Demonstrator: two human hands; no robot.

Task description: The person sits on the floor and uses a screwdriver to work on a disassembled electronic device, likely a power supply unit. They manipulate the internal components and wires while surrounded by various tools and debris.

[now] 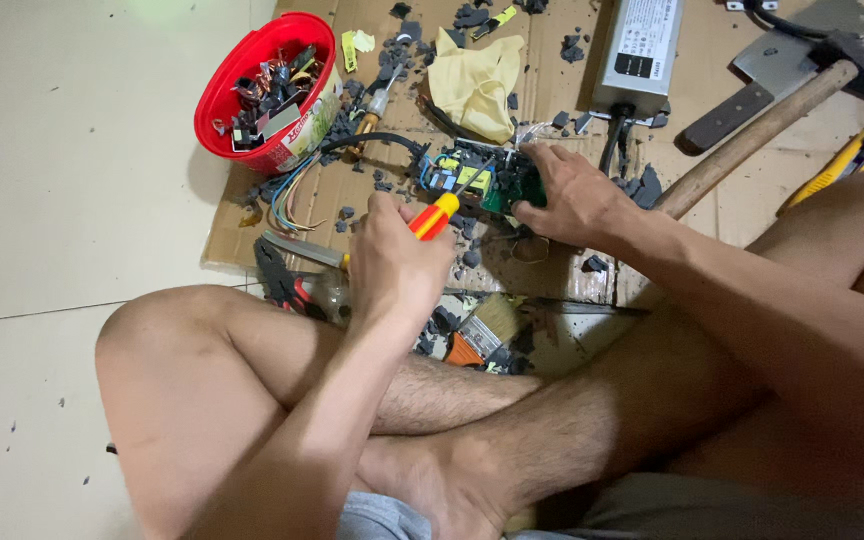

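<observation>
The left hand (pixel 397 262) was closed around a screwdriver (pixel 439 214) with a red-and-yellow handle, its shaft angled toward one o'clock onto the circuit board (pixel 477 178). The board lay on the cardboard (pixel 552 270) at about twelve o'clock from the crossed legs. The right hand (pixel 567 195) pressed on the board's right edge, fingers curled over it. If the tip had slipped off a part, it would likely have run toward those fingers, which sat just beside the shaft's line. Dark chips (pixel 392 60) littered the cardboard; prying could have flung more. A cleaver (pixel 767 70) and hammer (pixel 752 135) lay at two o'clock, near the right forearm.
</observation>
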